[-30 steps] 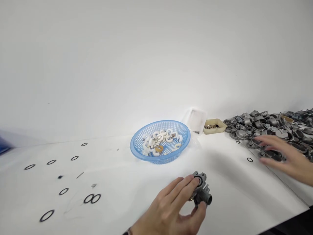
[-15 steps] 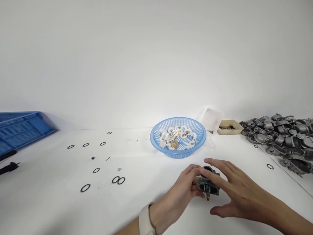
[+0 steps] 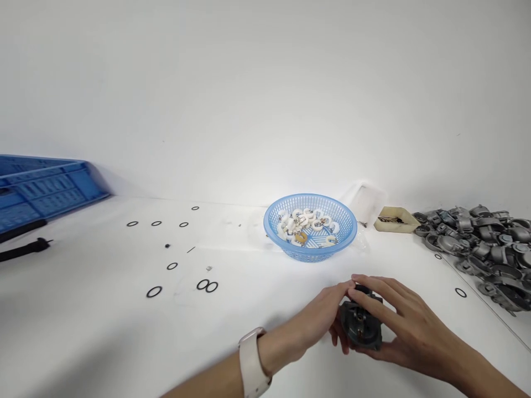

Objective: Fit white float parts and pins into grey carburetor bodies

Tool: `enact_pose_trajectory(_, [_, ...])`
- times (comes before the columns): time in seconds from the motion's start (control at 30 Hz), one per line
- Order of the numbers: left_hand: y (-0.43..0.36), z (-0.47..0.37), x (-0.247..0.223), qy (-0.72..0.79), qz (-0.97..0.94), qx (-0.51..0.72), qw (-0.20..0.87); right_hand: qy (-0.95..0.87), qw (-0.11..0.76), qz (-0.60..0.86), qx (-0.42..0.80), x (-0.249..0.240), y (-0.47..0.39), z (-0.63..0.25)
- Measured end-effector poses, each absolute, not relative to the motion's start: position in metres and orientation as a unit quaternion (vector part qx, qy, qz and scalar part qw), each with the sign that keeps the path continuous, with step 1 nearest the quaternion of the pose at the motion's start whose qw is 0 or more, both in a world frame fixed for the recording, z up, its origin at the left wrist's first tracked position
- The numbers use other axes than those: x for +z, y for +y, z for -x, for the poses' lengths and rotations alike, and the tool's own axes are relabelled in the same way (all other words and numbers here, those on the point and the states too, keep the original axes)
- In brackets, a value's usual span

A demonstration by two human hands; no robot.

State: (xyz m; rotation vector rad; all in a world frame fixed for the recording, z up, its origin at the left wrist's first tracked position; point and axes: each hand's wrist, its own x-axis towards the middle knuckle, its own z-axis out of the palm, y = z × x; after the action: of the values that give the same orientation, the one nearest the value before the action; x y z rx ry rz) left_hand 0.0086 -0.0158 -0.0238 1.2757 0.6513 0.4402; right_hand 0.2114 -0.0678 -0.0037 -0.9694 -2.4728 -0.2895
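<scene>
Both hands are on a dark grey metal carburetor body (image 3: 360, 326), just above the white table in the lower right. Brass parts show inside its round opening, which faces me. My left hand (image 3: 327, 312) grips the left side, its fingertips partly hidden behind the metal. From the right, my right hand (image 3: 400, 320) lays its fingers over the top and its thumb along the lower edge. Beyond them stands a blue plastic basket (image 3: 311, 257) with several white C-shaped floats (image 3: 305, 219), one of them yellowish.
Grey metal bowl-shaped parts (image 3: 492, 243) are heaped at the right. By the wall stands a cream tray (image 3: 396, 225) of small parts, near a clear plastic piece (image 3: 365, 203). Several black rubber rings (image 3: 154, 292) lie at left, near a blue crate (image 3: 62, 190) and a black tool (image 3: 25, 251).
The carburetor has turned, so its round opening now faces me. My right thumb has closed in on its lower edge. The view has shifted slightly.
</scene>
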Motion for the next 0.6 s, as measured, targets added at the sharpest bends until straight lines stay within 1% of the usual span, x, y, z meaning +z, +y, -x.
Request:
enact_pose_trajectory(0.1, [-0.011,-0.010,-0.028,0.293,-0.606,0.173,0.719,-0.884,0.269,0.379,-0.049,-0.009,-0.066,-0.209])
enact_pose_trajectory(0.2, [-0.003,-0.011,-0.034,0.329,-0.615,0.133,0.704,-0.858,0.298,0.417,0.022,-0.016,-0.061,-0.209])
enact_pose_trajectory(0.3, [0.003,-0.009,-0.038,0.370,-0.606,0.102,0.696,-0.823,0.319,0.459,0.106,-0.023,-0.055,-0.211])
enact_pose_trajectory(0.4, [0.006,-0.005,-0.037,0.373,-0.606,0.087,0.697,-0.769,0.346,0.498,0.201,-0.028,-0.052,-0.215])
enact_pose_trajectory(0.43, [0.006,-0.003,-0.034,0.372,-0.624,0.094,0.681,-0.751,0.353,0.508,0.230,-0.029,-0.051,-0.216])
enact_pose_trajectory(0.5, [0.006,0.001,-0.027,0.386,-0.694,0.134,0.593,-0.723,0.366,0.520,0.270,-0.032,-0.050,-0.219])
enact_pose_trajectory(0.6, [0.006,0.005,-0.018,0.418,-0.793,0.198,0.396,-0.705,0.362,0.533,0.298,-0.037,-0.047,-0.221])
